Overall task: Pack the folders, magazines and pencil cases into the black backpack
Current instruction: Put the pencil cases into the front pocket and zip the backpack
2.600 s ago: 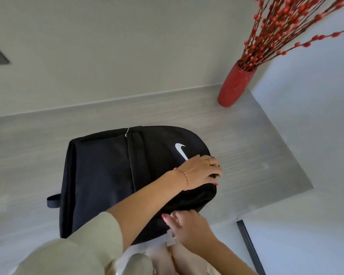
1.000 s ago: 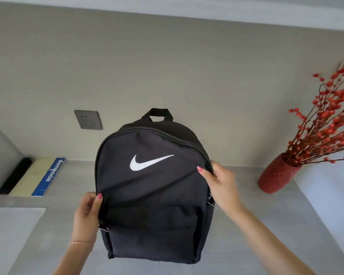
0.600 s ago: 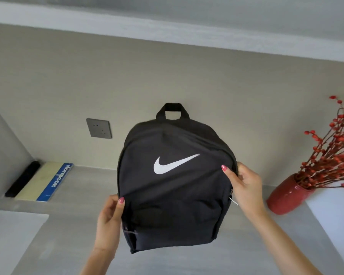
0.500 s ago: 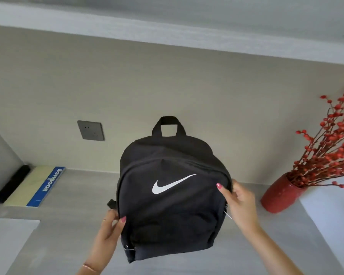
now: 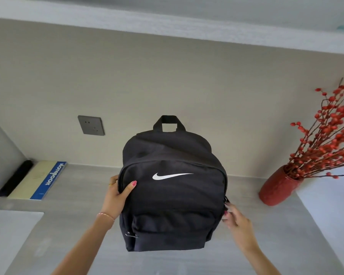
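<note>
The black backpack (image 5: 173,197) with a white swoosh stands upright on the grey table, zipped shut, its top handle up. My left hand (image 5: 120,192) grips its upper left side, thumb on the front panel. My right hand (image 5: 233,217) is at its lower right edge, fingertips pinched at a zipper pull there. At the back left lie a cream and blue notebook (image 5: 39,180) and a long black pencil case (image 5: 15,178) against the wall.
A red vase (image 5: 276,187) with red berry branches stands at the back right. The grey table (image 5: 68,225) runs to the beige wall, which carries a grey socket plate (image 5: 91,125). A pale sheet (image 5: 6,235) lies at the left front.
The backpack went from lying flat to being held upright and set down on the table. My left hand slid up its side; my right hand dropped to the lower right zipper.
</note>
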